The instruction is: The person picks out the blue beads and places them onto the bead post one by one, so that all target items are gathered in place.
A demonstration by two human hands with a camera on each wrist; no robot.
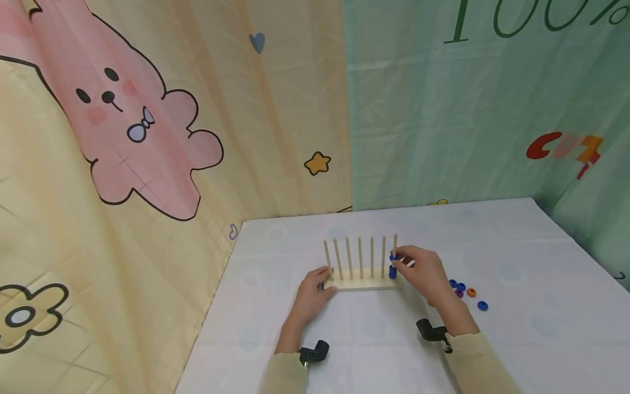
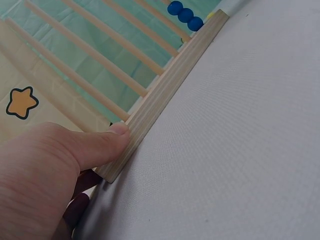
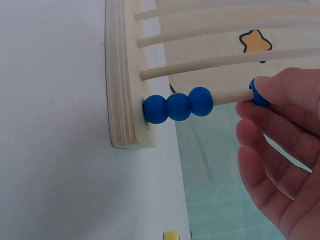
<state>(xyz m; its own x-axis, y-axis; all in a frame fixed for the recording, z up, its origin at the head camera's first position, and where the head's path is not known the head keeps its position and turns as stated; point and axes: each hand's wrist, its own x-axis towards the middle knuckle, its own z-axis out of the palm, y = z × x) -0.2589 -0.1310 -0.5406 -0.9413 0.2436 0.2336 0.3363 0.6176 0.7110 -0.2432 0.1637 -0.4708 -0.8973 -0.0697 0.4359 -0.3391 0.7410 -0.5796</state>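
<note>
My right hand pinches a blue bead partway down the rightmost peg, above three stacked beads. My left hand presses its thumb on the wooden base, lower left. A tilted bead could jam there.

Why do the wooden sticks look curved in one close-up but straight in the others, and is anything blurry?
Right wrist view: the pegs bow from lens distortion near the frame's edge, and the right hand is slightly soft. Left wrist view: the pegs stay straight, though the thumb up close is a little soft. Head view: even, soft light, faint shadows, no glare; the loose beads are small but sharp.
</note>
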